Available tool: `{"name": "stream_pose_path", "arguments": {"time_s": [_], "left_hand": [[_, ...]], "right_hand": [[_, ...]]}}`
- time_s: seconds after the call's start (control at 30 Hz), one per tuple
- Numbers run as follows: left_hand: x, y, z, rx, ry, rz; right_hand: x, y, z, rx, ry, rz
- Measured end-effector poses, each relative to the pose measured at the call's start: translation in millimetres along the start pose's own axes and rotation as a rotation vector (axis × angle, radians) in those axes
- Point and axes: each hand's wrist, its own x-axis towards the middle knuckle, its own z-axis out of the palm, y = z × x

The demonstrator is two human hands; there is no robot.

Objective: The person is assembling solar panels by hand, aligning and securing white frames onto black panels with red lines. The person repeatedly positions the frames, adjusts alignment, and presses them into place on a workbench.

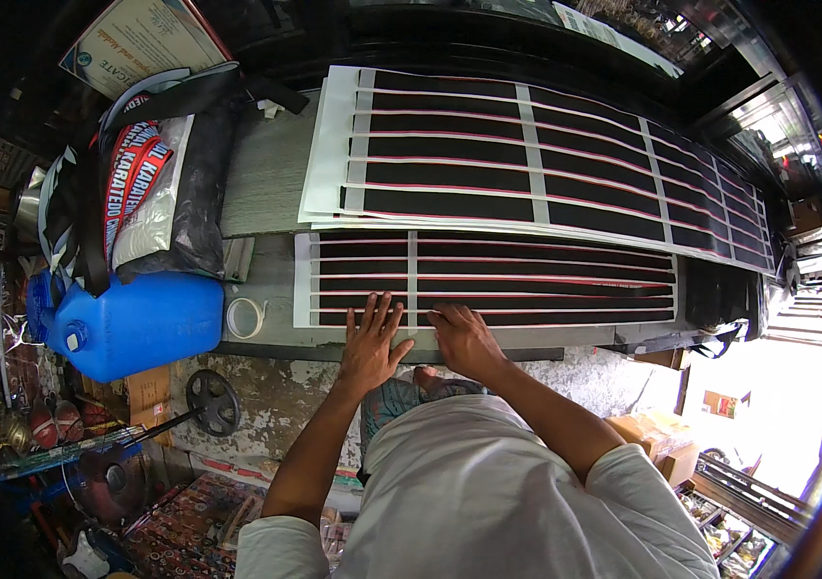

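Note:
A long printed sheet (546, 289) lies on the grey work table, with black strips parted by thin white and red lines and a pale band running across it. My left hand (369, 347) rests flat on its near edge, fingers spread. Just to the right, the bent fingers of my right hand (466, 343) are drawn together against the same edge, close to the pale band. Whatever they may pinch is hidden beneath them. Farther back is a larger stack of similar striped sheets (459, 150), crossed by several pale bands.
A roll of clear tape (261, 311) lies left of the near sheet. Beyond it are a blue plastic jug (155, 323) and a plastic-wrapped bundle with printed straps (155, 193). A framed certificate (136, 48) leans behind. Below left stands a fan (111, 478); a cardboard box (657, 434) sits right.

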Motion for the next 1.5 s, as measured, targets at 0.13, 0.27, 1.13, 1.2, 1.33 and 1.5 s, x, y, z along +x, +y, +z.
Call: {"name": "stream_pose_path", "arguments": {"time_s": [0.13,0.27,1.13,1.2,1.33,1.5], "left_hand": [[4.2,3.3,-5.1,-0.028,0.021,0.007],[3.9,2.3,-3.3,-0.029,0.032,-0.01],[5.5,-0.9,2.5,-0.133,0.038,-0.084],[2.6,-2.1,3.1,-0.111,0.064,-0.058],[0.1,-1.2,2.2,-0.07,0.046,-0.023],[2.5,4.3,-1.0,-0.047,0.059,-0.021]], "right_hand": [[12.1,0.9,13.7,-0.098,-0.014,-0.05],[15.8,-1.0,15.9,-0.12,-0.033,-0.038],[7.9,-0.8,22.6,-0.16,-0.096,0.001],[7.7,0.9,20.7,-0.14,-0.102,-0.001],[8.2,-3.6,18.9,-0.143,-0.121,0.016],[5.2,-2.1,26.6,-0.162,-0.07,-0.002]]}}
